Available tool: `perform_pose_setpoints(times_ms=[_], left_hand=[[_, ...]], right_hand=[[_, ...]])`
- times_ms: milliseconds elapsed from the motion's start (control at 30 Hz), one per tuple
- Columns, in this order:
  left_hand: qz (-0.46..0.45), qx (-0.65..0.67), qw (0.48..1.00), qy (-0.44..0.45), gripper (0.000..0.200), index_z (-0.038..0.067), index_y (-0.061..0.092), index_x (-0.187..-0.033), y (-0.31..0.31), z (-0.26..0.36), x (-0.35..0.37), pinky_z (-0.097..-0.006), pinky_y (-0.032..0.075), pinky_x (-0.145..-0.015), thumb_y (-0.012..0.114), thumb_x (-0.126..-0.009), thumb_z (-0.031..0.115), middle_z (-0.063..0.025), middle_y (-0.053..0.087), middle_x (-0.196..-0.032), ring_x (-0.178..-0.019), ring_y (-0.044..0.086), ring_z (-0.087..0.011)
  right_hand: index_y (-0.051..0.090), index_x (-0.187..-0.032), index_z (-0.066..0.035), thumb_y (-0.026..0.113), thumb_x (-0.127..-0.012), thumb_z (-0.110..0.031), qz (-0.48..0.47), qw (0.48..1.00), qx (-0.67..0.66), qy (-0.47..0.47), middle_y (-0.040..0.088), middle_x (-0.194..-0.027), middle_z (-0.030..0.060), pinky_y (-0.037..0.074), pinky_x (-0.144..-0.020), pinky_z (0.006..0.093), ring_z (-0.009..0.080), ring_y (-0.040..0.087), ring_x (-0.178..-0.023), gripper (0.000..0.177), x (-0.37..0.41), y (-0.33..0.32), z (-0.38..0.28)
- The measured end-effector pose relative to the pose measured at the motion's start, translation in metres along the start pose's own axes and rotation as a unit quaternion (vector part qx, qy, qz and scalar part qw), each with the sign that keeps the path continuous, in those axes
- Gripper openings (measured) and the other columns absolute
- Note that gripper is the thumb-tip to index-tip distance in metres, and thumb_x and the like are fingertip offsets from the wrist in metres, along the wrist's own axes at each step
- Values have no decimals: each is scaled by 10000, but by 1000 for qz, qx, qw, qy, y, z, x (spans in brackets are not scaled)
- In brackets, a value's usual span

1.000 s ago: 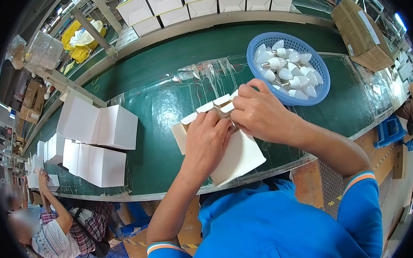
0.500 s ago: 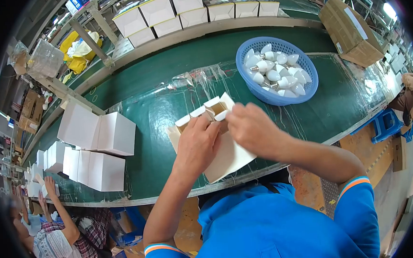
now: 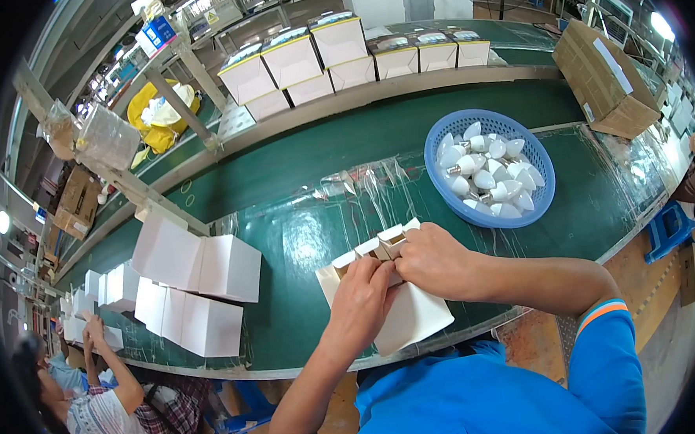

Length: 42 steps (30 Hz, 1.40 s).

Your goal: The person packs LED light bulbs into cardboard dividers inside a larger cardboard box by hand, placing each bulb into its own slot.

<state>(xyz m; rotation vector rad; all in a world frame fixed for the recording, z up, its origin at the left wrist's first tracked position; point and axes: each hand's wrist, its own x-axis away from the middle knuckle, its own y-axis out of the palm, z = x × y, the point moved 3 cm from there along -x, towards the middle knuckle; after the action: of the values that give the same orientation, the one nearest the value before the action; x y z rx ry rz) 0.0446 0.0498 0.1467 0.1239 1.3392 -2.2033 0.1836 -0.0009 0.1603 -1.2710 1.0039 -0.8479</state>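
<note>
In front of me on the bench lies an open white carton [image 3: 413,322], its wide flap toward my body. A row of small white boxes [image 3: 371,249] with raised openings stands along its far side. My left hand [image 3: 361,299] is closed, its bent fingers pressed on the near edge of these boxes. My right hand [image 3: 438,261] is curled in a pinch at the right-end box; its fingertips are partly hidden. Beyond it to the right stands a blue plastic basket [image 3: 550,183] with many white candle-shaped light bulbs [image 3: 483,180].
Opened white cartons [image 3: 200,323] stand at left on the green bench [image 3: 301,227]. A brown cardboard box [image 3: 604,82] sits at the far right, and packed boxes [image 3: 292,61] line the shelf behind. A co-worker [image 3: 110,414] handles boxes at lower left. A blue stool [image 3: 669,231] is at right.
The whole view has shifted, so the bench things appear lower and further right. My right hand has come down onto the right-end small box; my left hand stays at the row.
</note>
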Motion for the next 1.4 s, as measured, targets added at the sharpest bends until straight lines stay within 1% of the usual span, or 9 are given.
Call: perform_pose_setpoints(times_ms=[133, 233, 367, 500, 633, 833, 933, 1033, 1400], left_hand=[[-2, -23, 1000, 8, 356, -22, 592, -1082, -2, -1, -1, -413, 463, -813, 705, -749, 31, -145, 539, -943, -916, 539, -326], [0, -14, 1000, 11, 358, -21, 593, -1083, -1, -1, -1, -409, 461, -804, 701, -744, 22, -145, 537, -942, -918, 538, -322], [9, -8, 1000, 4, 330, -16, 606, -1056, 0, -2, 1, -402, 455, -800, 693, -739, 14, -136, 541, -935, -912, 541, -313], [14, -16, 1000, 3, 305, -16, 620, -1049, 0, -2, 1, -396, 456, -800, 685, -753, 21, -130, 550, -937, -910, 544, -305], [18, -15, 1000, 6, 340, 2, 626, -1091, 5, -6, 3, -402, 466, -832, 694, -757, 7, -123, 580, -976, -925, 562, -305], [29, -17, 999, 13, 336, 3, 629, -1096, 6, -6, 6, -397, 468, -832, 692, -766, 13, -120, 590, -970, -933, 567, -301], [23, -12, 1000, 8, 327, 3, 632, -1089, 6, -5, 5, -390, 470, -834, 692, -768, 16, -118, 593, -970, -933, 570, -299], [27, -18, 999, 3, 299, -3, 636, -1056, 6, -4, 4, -387, 473, -829, 697, -764, 19, -118, 593, -966, -922, 571, -299], [25, -69, 997, 21, 232, -13, 643, -999, 11, -6, 7, -378, 484, -817, 683, -777, 44, -122, 589, -975, -922, 571, -294]], right_hand=[[717, -709, -70, 626, -734, -161, -48, 999, 12, 8, 683, -706, 114, 497, -570, 387, 261, 689, -684, 131, -14, 1, 3], [697, -675, -58, 619, -736, -165, -15, 1000, -15, -8, 664, -682, 128, 528, -569, 409, 291, 678, -649, 146, -11, 5, 8], [724, -722, -62, 614, -751, -160, -75, 997, -24, -23, 686, -714, 126, 525, -570, 409, 273, 692, -679, 150, -13, -4, 5], [732, -721, -87, 606, -763, -164, -46, 998, -39, -4, 683, -708, 120, 534, -582, 401, 272, 694, -694, 153, -13, 2, 7], [697, -706, -73, 594, -781, -194, -61, 996, -11, -71, 673, -700, 122, 547, -557, 409, 288, 692, -680, 176, -7, 4, 11], [716, -712, -99, 604, -759, -155, -38, 997, -37, -57, 677, -704, 90, 549, -593, 395, 265, 693, -702, 134, -5, -1, 10], [715, -713, -95, 609, -755, -162, -28, 997, 21, -74, 678, -703, 93, 543, -574, 385, 260, 695, -709, 133, -7, -25, 9], [685, -700, -43, 613, -717, -141, -60, 996, 31, -64, 672, -694, 107, 542, -533, 383, 258, 692, -687, 122, -7, -30, 8], [728, -736, -110, 616, -790, -222, -131, 991, 28, -23, 694, -716, 93, 523, -581, 395, 255, 696, -694, 167, -21, 0, 1]])
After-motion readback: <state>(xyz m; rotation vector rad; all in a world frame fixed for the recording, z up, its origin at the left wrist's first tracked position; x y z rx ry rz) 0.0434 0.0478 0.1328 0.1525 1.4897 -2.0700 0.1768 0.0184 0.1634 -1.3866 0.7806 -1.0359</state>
